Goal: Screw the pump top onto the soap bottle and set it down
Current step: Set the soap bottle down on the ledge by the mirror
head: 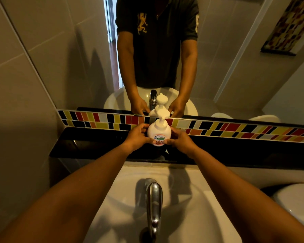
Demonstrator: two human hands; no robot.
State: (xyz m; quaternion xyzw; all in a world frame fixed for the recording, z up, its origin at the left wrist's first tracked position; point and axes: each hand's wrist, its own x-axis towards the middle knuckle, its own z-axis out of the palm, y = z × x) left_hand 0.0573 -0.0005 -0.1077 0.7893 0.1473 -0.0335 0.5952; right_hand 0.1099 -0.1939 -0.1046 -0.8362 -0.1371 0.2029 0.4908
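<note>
The pump top point(162, 113) sits upright on the white soap bottle point(159, 133), apparently screwed on, while the left hand point(138, 135) and right hand point(181, 140) cup its sides over the black ledge point(88, 144) behind the sink point(191, 190), so only release seems left.

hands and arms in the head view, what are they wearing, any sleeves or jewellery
Both forearms are bare from the bottom of the picture up to the wrists: no sleeves, gloves, watch or bracelets. The left hand and right hand show no rings that can be made out. The mirror reflects a dark short-sleeved shirt with a gold emblem.
</note>
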